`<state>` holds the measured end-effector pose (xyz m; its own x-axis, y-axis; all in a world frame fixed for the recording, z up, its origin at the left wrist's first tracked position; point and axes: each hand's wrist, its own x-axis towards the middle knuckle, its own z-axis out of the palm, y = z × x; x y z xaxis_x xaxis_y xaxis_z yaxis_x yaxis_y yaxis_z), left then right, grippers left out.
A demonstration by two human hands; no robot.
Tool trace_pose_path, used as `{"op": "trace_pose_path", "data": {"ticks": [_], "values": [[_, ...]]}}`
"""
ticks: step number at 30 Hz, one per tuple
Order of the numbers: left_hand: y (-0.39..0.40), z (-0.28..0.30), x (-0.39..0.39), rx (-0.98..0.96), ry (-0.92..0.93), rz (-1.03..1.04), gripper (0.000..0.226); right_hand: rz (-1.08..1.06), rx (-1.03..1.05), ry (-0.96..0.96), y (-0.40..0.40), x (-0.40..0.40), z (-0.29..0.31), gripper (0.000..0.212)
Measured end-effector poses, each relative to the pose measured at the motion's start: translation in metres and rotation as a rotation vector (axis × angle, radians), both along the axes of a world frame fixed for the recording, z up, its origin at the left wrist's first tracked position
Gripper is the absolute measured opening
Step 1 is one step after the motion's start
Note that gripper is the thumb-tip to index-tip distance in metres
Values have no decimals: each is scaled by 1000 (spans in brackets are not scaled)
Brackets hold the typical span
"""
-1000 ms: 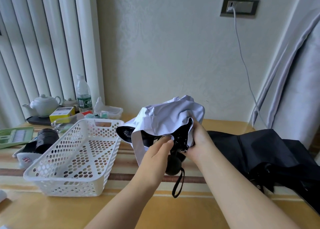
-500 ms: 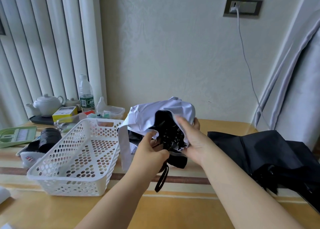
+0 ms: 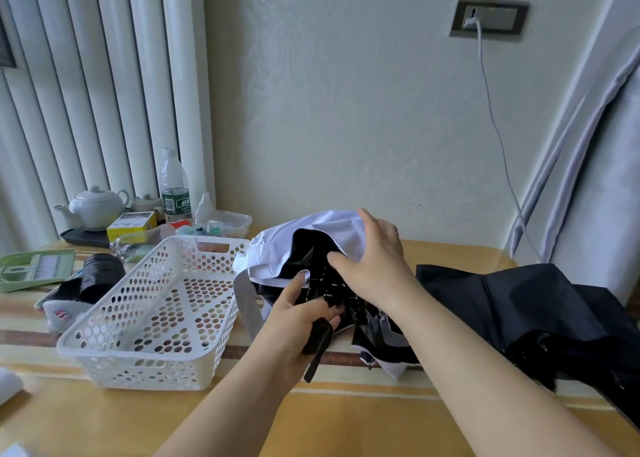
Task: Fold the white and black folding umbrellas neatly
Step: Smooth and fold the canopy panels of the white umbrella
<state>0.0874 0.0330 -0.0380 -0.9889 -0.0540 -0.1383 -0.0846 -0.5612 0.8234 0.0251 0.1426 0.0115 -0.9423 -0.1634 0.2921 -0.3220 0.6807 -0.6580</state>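
While the white umbrella [image 3: 332,235] sits bunched above the middle of the counter [image 3: 346,418], its canopy shows white outside and black inside, with black ribs tangled at the centre. The left hand [image 3: 298,321] has its grip curled round the umbrella's black handle [image 3: 317,335], from which a black wrist strap [image 3: 313,363] hangs toward the counter. The right hand [image 3: 374,262] lies over the white canopy from the far right side, its fingers [image 3: 370,219] spread over the fabric and its thumb reaching toward the ribs; whether it pinches the cloth cannot be told. A white closing strap [image 3: 246,304] dangles from the canopy's left side. Part of the canopy droops onto the counter beneath the right forearm.

Toward the counter's right edge the black umbrella [image 3: 519,304] lies spread loosely, untouched by either hand. Just left of the white umbrella stands a white perforated basket [image 3: 152,318]. Near the far left corner are a white teapot [image 3: 93,207] on a dark tray, a yellow box [image 3: 131,224], a plastic water bottle [image 3: 174,186] and a clear lidded container [image 3: 228,221]. A green tray [image 3: 34,266] lies at the left edge, with a black roll [image 3: 100,273] beside it. On the wall a white cable [image 3: 498,138] runs down from a socket [image 3: 488,18].
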Motion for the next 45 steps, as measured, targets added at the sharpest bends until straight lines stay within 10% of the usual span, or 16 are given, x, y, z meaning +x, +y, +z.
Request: {"op": "trace_pose_path", "data": {"ticks": [8, 17, 22, 28, 33, 37, 41, 45], "values": [[1, -7, 8, -5, 62, -42, 69, -57, 273, 93, -10, -32, 24, 16], [-3, -12, 13, 8, 68, -23, 62, 258, 36, -342, -29, -28, 11, 54], [-3, -14, 9, -3, 60, 39, 62, -210, -7, -55, -3, -19, 5, 48], [8, -13, 8, 13, 50, 104, 59, -188, 34, -252, 19, 12, 2, 80], [12, -5, 10, 126, 51, 108, 51, -251, -56, -89, 45, 23, 0, 45], [11, -3, 7, 215, 7, 132, 43, -264, -3, -431, 56, 6, -6, 97], [17, 2, 11, 184, 1, 82, 39, -62, -436, -828, 41, -4, -11, 120], [17, 3, 15, 58, 17, 21, 40, -48, -610, -797, 21, -3, -11, 131]]}}
